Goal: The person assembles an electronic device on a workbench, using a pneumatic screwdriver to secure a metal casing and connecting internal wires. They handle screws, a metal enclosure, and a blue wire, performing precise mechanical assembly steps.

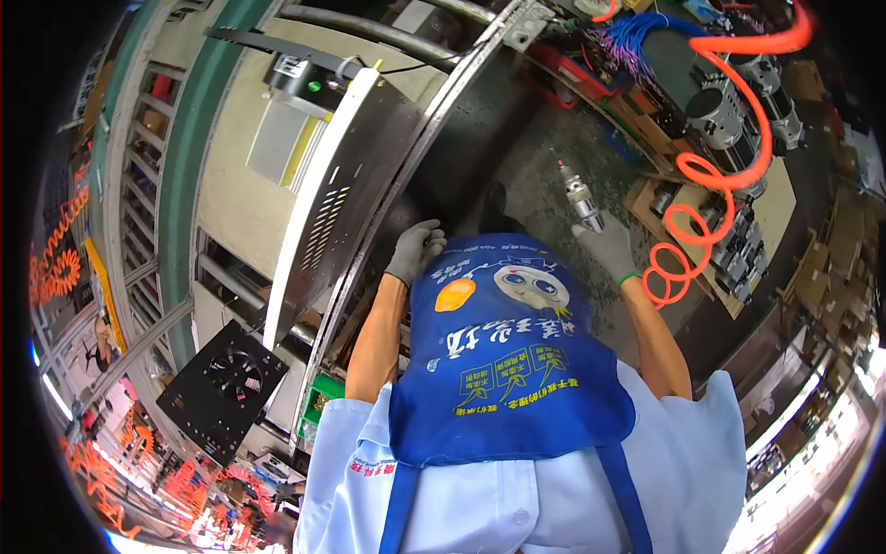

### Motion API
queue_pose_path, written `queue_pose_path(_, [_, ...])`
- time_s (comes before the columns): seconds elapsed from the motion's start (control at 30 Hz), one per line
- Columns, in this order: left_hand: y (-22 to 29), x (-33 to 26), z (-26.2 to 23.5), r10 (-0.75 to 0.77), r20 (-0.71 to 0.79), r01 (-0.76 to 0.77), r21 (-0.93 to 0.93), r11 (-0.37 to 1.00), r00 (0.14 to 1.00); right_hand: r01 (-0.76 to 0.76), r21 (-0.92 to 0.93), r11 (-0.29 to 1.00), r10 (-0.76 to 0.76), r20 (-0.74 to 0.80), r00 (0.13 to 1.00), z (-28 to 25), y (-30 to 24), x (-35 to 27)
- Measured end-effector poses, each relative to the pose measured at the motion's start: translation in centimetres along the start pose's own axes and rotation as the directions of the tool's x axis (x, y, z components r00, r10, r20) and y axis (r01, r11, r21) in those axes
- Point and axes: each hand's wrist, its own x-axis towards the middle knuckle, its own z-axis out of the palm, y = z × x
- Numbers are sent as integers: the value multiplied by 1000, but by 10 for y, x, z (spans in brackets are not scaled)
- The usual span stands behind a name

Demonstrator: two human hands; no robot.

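My right hand (pixel 606 244), in a grey glove, is closed round the lower end of a silver air screwdriver (pixel 580 198). Its narrow bit points away from me and ends in a small reddish tip. Loops of an orange coiled air hose (pixel 681 238) hang beside that wrist; where the hose joins is hidden. My left hand (pixel 418 250), also gloved, has its fingers curled with nothing visible in them. It hovers by the conveyor's metal edge rail (pixel 377 224), close to a tall dark panel (pixel 325 217) with slots and a white edge.
On the conveyor, a black plate with a round fan (pixel 231 377) sits nearer me. A black box-shaped part (pixel 300 81) is beyond the panel. To the right, several metal motor-like units (pixel 720 125) stand on a bench, with blue wires (pixel 646 42) behind. A green bin (pixel 320 403) is at lower left.
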Motion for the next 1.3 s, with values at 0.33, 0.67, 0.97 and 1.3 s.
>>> queue_pose_path(0.33, [-44,146,40,15,-39,15,663,749,999,-416,338,844,427,45,903,21,102,-2])
queue_pose_path(0.67, [-98,406,96,180,170,-147,980,-134,969,-638,592,493,702,162,693,191,184,-17])
queue_pose_path(0.97, [-185,640,87,166,311,-186,836,-516,936,-716,329,616,691,211,691,295,158,-4])
queue_pose_path(1.3, [-215,771,78,22,413,-250,592,-766,910,-708,459,536,788,28,615,331,168,-16])
